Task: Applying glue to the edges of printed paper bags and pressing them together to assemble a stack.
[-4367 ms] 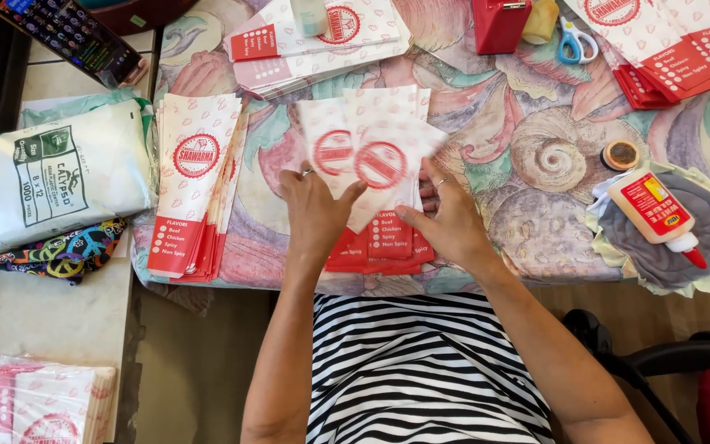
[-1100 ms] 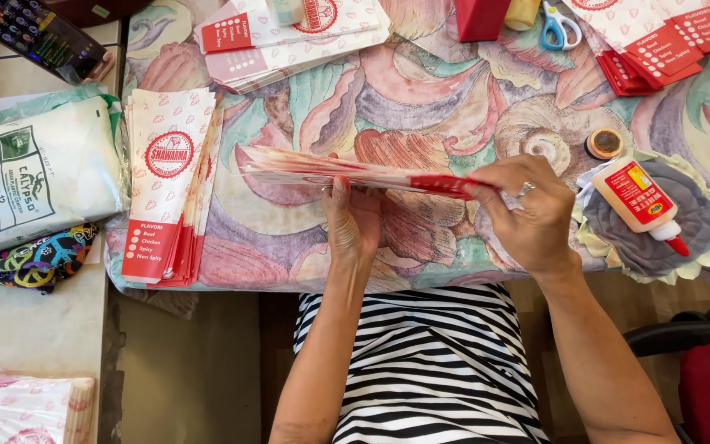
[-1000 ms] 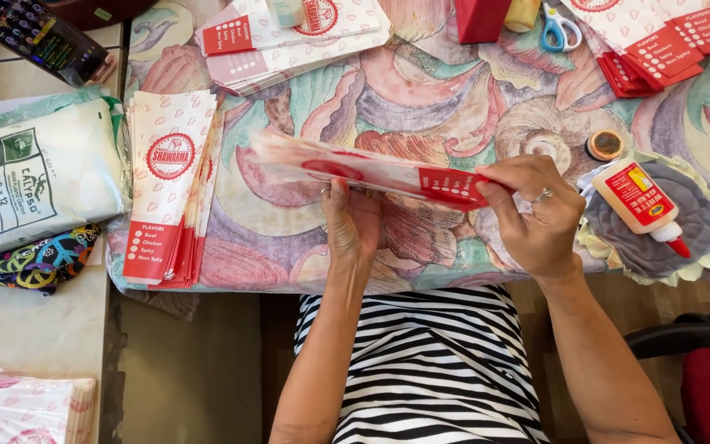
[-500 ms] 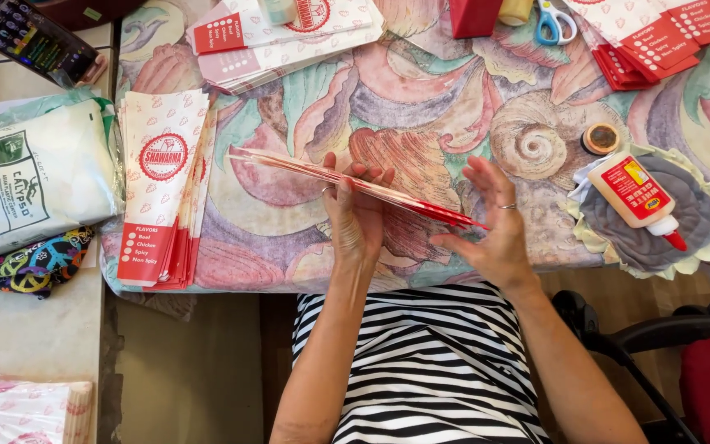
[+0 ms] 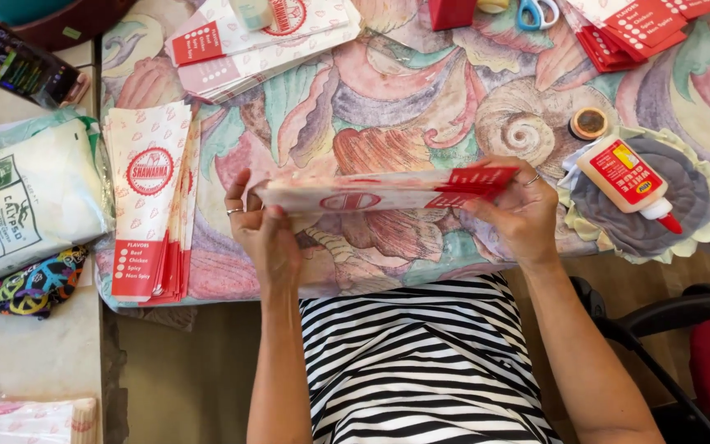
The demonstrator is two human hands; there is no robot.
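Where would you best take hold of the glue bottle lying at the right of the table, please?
Probably round the white body of the glue bottle, just behind its red cap, coming from above. It lies flat and slantwise on a grey ruffled cloth, cap towards the table's near edge, so both long sides are free. The tape roll sits close beyond its base.

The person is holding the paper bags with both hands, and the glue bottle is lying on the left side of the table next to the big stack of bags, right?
Not quite. The glue bottle lies on the right side, on a grey mat, not by the stack on the left. The head view shows it. The rest holds: the left hand and right hand both hold the paper bags.
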